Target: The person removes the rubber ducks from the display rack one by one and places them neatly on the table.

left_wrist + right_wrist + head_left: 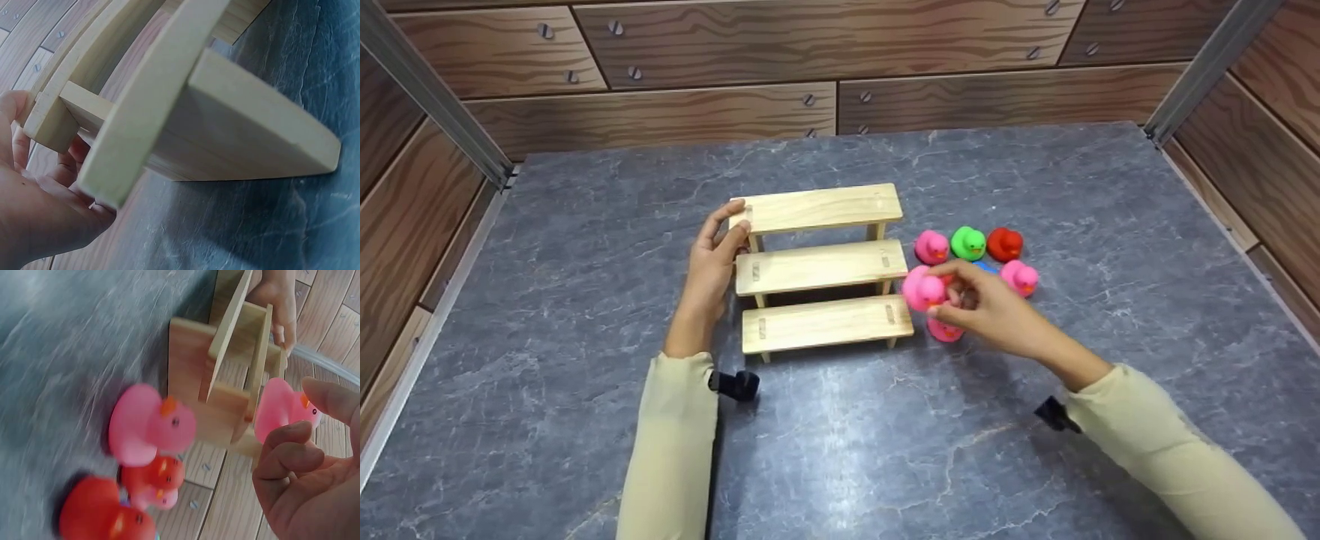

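A pale wooden three-step stand (821, 266) stands on the grey marbled surface. My left hand (714, 259) grips the left end of its top step, thumb above; in the left wrist view, the fingers (67, 169) reach in under the boards. A pink rubber duck (922, 289) is pinched between the thumb and fingers of my right hand (997, 311), raised beside the right end of the middle step. Below it sits another pink duck (945, 330), partly covered by that hand. In the right wrist view, the held duck (275, 410) overlaps the stand's edge.
Right of the stand sit more rubber ducks: a pink one (932, 247), a green one (968, 244), a red one (1005, 244) and another pink one (1020, 278). A blue one (985, 266) is mostly hidden by my right hand. Wood-patterned panels (660, 112) border the surface.
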Available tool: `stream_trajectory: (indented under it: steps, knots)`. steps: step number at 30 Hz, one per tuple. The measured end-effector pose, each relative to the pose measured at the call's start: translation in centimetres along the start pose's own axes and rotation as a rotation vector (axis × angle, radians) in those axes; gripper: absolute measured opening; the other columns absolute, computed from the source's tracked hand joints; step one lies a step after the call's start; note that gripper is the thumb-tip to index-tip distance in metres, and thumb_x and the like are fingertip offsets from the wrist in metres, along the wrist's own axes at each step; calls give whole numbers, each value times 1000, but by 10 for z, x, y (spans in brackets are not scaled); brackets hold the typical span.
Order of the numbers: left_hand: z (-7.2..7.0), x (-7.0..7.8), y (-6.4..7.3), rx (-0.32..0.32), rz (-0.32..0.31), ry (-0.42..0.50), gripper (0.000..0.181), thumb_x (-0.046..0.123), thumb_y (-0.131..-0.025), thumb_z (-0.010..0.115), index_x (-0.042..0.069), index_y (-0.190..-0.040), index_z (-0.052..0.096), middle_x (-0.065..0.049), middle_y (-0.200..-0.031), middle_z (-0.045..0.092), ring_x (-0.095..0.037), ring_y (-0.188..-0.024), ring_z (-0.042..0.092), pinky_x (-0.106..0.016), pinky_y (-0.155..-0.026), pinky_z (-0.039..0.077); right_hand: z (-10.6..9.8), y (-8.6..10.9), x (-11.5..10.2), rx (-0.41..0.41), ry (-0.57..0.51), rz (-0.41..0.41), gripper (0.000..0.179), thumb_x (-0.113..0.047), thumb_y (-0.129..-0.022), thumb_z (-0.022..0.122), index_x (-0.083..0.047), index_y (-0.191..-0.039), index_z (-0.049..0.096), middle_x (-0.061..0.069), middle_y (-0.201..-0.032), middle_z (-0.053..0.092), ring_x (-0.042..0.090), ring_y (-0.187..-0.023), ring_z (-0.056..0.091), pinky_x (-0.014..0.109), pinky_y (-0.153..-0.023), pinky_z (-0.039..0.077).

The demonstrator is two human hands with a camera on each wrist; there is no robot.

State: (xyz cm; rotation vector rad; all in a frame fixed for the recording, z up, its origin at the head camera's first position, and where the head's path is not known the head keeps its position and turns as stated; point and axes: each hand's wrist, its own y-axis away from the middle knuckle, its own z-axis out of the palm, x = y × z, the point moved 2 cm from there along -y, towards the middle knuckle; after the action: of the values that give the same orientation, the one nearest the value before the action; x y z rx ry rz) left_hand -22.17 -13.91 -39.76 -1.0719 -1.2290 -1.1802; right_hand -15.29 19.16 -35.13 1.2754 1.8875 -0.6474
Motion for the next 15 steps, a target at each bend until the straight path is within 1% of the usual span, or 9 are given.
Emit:
stream_trajectory:
  steps: [3,8,15]
  knots:
    - [-1,1,0,8,-1,-9,39,25,-99,55,20,-137,51,5,-93,58,-9,-83,53,-24,-72,45,-9,4,4,9,10,12,41,-10,-87,71,2,-122,55,3,-82,47,8,-67,42,17,-58,37]
    - [-1,1,1,22,-9,8,37,23,-99,56,20,-136,52,4,-87,57,-9,-80,53,-23,-69,45,-25,10,9,17,9,36,41,-13,-89,70,1,-123,53,3,-82,45,7,-64,42,18,-56,36]
    - [-1,1,0,20,-12,22,37,22,-99,56,20,-136,52,4,-85,57,-9,-79,53,-23,-67,46,-46,20,20,71,17,42,41,-9,-89,69,2,-125,53,3,-84,48,7,-67,48,18,-58,40]
